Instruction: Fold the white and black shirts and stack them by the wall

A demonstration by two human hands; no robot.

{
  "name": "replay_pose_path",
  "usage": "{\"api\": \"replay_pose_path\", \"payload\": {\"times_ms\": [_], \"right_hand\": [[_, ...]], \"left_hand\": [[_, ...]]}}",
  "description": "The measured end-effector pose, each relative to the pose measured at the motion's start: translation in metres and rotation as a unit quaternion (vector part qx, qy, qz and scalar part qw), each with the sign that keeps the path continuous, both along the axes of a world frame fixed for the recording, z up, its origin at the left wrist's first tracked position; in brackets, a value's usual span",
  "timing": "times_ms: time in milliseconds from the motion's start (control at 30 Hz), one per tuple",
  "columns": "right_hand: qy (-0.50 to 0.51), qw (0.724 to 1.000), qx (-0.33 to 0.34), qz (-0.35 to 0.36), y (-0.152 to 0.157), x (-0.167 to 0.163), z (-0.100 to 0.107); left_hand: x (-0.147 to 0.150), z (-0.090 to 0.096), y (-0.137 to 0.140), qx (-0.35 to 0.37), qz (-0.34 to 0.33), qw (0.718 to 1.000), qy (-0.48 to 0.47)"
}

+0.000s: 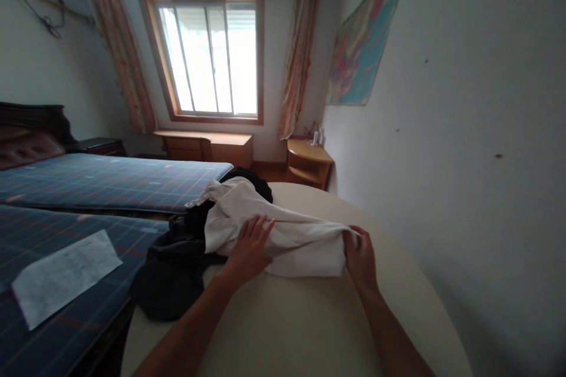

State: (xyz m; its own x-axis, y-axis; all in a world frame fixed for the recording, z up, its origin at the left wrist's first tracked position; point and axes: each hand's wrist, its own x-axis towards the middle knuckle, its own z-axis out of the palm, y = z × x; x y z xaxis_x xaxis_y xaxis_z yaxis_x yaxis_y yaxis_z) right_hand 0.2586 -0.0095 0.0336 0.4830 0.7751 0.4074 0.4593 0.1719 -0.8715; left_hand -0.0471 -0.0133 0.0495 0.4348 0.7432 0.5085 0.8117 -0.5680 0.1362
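The rounded cream tabletop (305,324) carries a white garment (300,241), its left part overlapping dark clothes (170,285). The left hand (251,250) lies on the fabric, fingers spread; the right hand's (361,259) fingers pinch its right end.

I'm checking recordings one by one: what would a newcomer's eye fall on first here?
Probably the bright window in the far wall. Next, the pale cloth on the round table, with the left hand lying on it and the right hand gripping its end. The colourful map on the right wall also stands out.
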Motion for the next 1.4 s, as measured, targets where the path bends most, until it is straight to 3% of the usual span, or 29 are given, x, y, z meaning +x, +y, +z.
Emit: {"api": "replay_pose_path", "payload": {"times_ms": [100,200,333,433,500,567,633,733,800,900,967,1000,1100,1133,1200,1300,1400], "right_hand": [[-0.094,0.995,0.039,-0.009,0.0,0.005,-0.003],[-0.25,0.963,0.079,0.061,-0.011,-0.01,0.001],[-0.426,0.877,0.015,0.222,-0.03,-0.044,0.005],[-0.465,0.845,-0.049,0.258,-0.035,-0.058,0.0],[-0.457,0.847,-0.078,0.261,-0.033,-0.057,-0.001],[-0.414,0.871,-0.1,0.246,-0.028,-0.048,0.002],[-0.338,0.91,-0.117,0.207,-0.025,-0.036,0.007],[-0.231,0.957,-0.124,0.127,-0.022,-0.019,0.012],[-0.221,0.966,-0.108,0.079,-0.021,-0.011,0.012],[-0.308,0.947,-0.071,0.054,-0.019,-0.004,0.007],[-0.369,0.924,-0.066,0.068,-0.017,-0.004,0.002],[-0.389,0.915,-0.071,0.081,-0.017,-0.005,-0.001],[-0.414,0.893,-0.097,0.149,-0.017,-0.008,-0.002],[-0.406,0.889,-0.109,0.179,-0.017,-0.009,0.0],[-0.364,0.892,-0.132,0.233,-0.018,-0.009,0.006],[-0.268,0.917,-0.147,0.257,-0.016,-0.007,0.014],[-0.179,0.949,-0.136,0.223,-0.013,-0.005,0.015]], "left_hand": [[-0.009,-0.017,-0.001,-0.031,0.02,0.999,-0.004],[-0.01,-0.018,-0.006,-0.056,0.021,0.998,-0.035],[0.0,-0.012,-0.011,-0.057,-0.001,0.986,-0.155],[0.012,-0.011,-0.014,-0.142,-0.038,0.952,-0.269],[0.018,-0.011,-0.016,-0.198,-0.044,0.92,-0.336],[0.018,-0.01,-0.019,-0.194,-0.047,0.909,-0.365],[0.014,-0.008,-0.022,-0.147,-0.079,0.929,-0.33],[0.005,-0.008,-0.023,-0.098,-0.154,0.962,-0.203],[0.0,-0.013,-0.02,-0.117,-0.164,0.967,-0.153],[-0.001,-0.02,-0.012,-0.179,-0.117,0.958,-0.191],[0.001,-0.021,-0.008,-0.229,-0.082,0.927,-0.286],[0.002,-0.02,-0.007,-0.265,-0.078,0.897,-0.346],[0.005,-0.015,-0.004,-0.366,-0.09,0.766,-0.52],[0.006,-0.013,-0.004,-0.377,-0.083,0.725,-0.57],[0.007,-0.01,-0.003,-0.366,-0.054,0.668,-0.646],[0.006,-0.007,0.0,-0.357,-0.043,0.635,-0.684],[0.007,-0.007,0.001,-0.355,-0.093,0.636,-0.679]]}}
